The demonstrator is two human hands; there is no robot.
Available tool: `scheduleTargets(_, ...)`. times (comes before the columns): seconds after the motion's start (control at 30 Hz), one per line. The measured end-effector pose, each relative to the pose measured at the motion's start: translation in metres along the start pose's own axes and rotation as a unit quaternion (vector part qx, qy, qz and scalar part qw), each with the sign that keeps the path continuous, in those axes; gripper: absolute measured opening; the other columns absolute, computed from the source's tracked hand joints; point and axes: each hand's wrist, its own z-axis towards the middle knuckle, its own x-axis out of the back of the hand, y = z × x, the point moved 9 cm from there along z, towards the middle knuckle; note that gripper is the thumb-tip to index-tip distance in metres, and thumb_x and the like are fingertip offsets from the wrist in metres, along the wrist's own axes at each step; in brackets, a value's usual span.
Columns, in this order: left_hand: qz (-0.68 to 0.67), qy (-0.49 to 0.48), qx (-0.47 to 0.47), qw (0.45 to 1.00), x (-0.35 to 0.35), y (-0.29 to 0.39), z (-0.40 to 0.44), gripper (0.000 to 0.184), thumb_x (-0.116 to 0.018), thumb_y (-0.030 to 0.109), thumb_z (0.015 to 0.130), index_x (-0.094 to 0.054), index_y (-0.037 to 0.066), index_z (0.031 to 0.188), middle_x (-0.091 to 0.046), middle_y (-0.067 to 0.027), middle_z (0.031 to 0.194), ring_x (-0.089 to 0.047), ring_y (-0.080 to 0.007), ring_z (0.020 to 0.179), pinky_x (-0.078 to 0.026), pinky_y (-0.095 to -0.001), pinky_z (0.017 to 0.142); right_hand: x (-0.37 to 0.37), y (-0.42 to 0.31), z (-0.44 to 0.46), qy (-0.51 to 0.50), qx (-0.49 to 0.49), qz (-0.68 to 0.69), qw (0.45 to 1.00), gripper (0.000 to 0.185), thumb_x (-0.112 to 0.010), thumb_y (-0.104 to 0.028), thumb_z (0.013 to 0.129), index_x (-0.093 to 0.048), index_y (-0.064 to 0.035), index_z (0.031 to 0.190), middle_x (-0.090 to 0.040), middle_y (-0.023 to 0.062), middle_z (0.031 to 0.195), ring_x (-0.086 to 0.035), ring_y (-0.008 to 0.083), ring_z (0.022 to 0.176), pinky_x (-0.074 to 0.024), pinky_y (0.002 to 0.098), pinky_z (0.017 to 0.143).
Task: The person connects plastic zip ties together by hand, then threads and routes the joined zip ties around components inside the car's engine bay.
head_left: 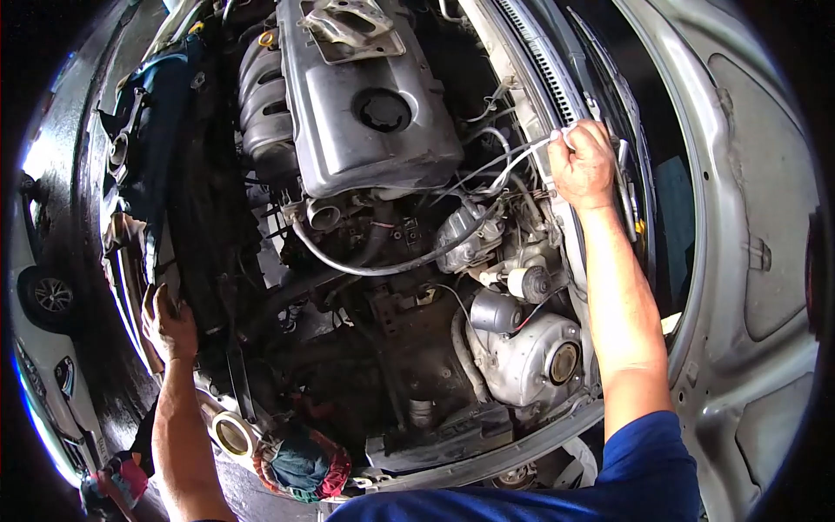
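My right hand (583, 165) is closed on thin grey cables (522, 157) beside the windshield cowl (544, 65). The cables run from the fist down toward the engine. My left hand (170, 326) rests on the front edge of the engine bay (130, 278), fingers apart and partly bent over it. Between the hands sits the engine with a grey plastic cover (374, 152) and a black round cap (383, 110). A dark hose (365, 268) curves below the cover.
A loose metal bracket (348, 35) lies on the engine cover. A bundled cloth (304, 465) and a pale ring-shaped thing (233, 433) sit at the near edge. The raised hood (757, 174) stands at right; a white car (43, 383) is parked at left.
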Motion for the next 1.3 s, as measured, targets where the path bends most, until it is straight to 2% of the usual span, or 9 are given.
scheduleTargets(0.4,-0.018,0.025,-0.021,0.999,0.002,0.002,0.0,0.049,-0.064,0.014,0.077,-0.056,0.013,0.125,-0.051,-0.0121,0.133,-0.047,-0.0345,0.122,-0.039,-0.0468,0.1,0.0,0.002,-0.002,0.017,0.015,-0.002,1.0,0.015,-0.068,-0.004,0.071,-0.054,-0.0024,0.068,-0.058,0.0133,0.075,-0.057,0.0329,0.076,-0.0483,0.042,0.069)
scheduleTargets(0.47,0.009,0.019,-0.029,0.999,0.002,0.003,-0.001,0.052,-0.066,0.011,0.077,-0.055,0.01,0.128,-0.05,-0.0128,0.134,-0.049,-0.0328,0.122,-0.041,-0.0414,0.102,0.001,0.001,-0.001,0.018,0.014,0.001,1.0,0.015,-0.068,-0.004,0.071,-0.054,-0.0025,0.068,-0.058,0.0134,0.075,-0.057,0.033,0.076,-0.0483,0.0421,0.069)
scheduleTargets(0.6,-0.018,0.011,-0.011,1.0,0.001,0.001,-0.001,0.052,-0.067,0.009,0.076,-0.055,0.011,0.127,-0.05,-0.0124,0.134,-0.049,-0.0329,0.121,-0.041,-0.0423,0.101,0.002,-0.002,0.0,0.02,0.016,0.013,1.0,0.023,-0.068,-0.001,0.073,-0.047,-0.0036,0.064,-0.053,0.0126,0.071,-0.054,0.0329,0.072,-0.0454,0.042,0.066)
scheduleTargets(0.67,-0.026,0.014,-0.005,1.0,0.002,0.0,-0.001,0.049,-0.065,0.014,0.077,-0.056,0.015,0.125,-0.05,-0.0108,0.134,-0.047,-0.0338,0.123,-0.038,-0.0465,0.1,0.002,-0.001,0.0,0.019,0.016,0.014,1.0,0.024,-0.068,-0.001,0.073,-0.046,-0.0036,0.064,-0.053,0.0125,0.071,-0.054,0.0328,0.072,-0.0453,0.042,0.066)
scheduleTargets(0.73,-0.014,0.008,-0.002,1.0,0.002,0.001,-0.001,0.049,-0.065,0.015,0.077,-0.055,0.016,0.126,-0.049,-0.0105,0.135,-0.047,-0.0337,0.122,-0.038,-0.0465,0.1,-0.001,0.001,-0.001,0.002,0.009,0.0,1.0,0.015,-0.068,-0.004,0.071,-0.053,-0.0024,0.067,-0.057,0.0137,0.073,-0.057,0.0337,0.075,-0.0482,0.0427,0.069)
scheduleTargets(0.87,0.021,-0.029,0.025,0.999,0.001,0.0,0.0,0.051,-0.066,0.018,0.078,-0.053,0.017,0.127,-0.048,-0.0099,0.135,-0.048,-0.0336,0.121,-0.038,-0.0468,0.099,-0.001,-0.001,0.0,0.005,0.006,0.008,1.0,0.017,-0.067,-0.003,0.072,-0.052,-0.0035,0.065,-0.056,0.0126,0.072,-0.057,0.0332,0.073,-0.0476,0.0423,0.067)
scheduleTargets(0.93,0.019,-0.027,0.02,0.999,0.005,0.003,0.0,0.052,-0.067,0.02,0.079,-0.053,0.018,0.129,-0.048,-0.0088,0.135,-0.047,-0.033,0.122,-0.036,-0.0473,0.101,-0.002,-0.001,-0.001,0.012,0.013,0.013,1.0,0.022,-0.068,-0.002,0.072,-0.048,-0.0042,0.063,-0.056,0.0117,0.071,-0.056,0.0328,0.072,-0.0465,0.0421,0.065)
scheduleTargets(1.0,0.013,-0.007,-0.004,1.0,0.006,0.003,0.0,0.051,-0.067,0.02,0.079,-0.053,0.018,0.129,-0.047,-0.0081,0.137,-0.045,-0.0318,0.125,-0.035,-0.0468,0.102,-0.002,-0.003,0.0,0.007,0.018,0.001,1.0,0.022,-0.068,-0.002,0.072,-0.048,-0.0041,0.063,-0.056,0.0117,0.071,-0.056,0.0327,0.072,-0.0464,0.0418,0.065)
scheduleTargets(1.3,0.027,-0.006,0.008,1.0,0.003,-0.003,0.0,0.049,-0.065,0.024,0.079,-0.055,0.021,0.127,-0.047,-0.0087,0.137,-0.044,-0.0315,0.125,-0.034,-0.0478,0.102,-0.01,0.003,-0.005,-0.016,0.034,-0.015,0.999,0.02,-0.068,-0.003,0.076,-0.05,-0.0023,0.068,-0.059,0.0139,0.079,-0.057,0.0333,0.076,-0.0468,0.041,0.069)
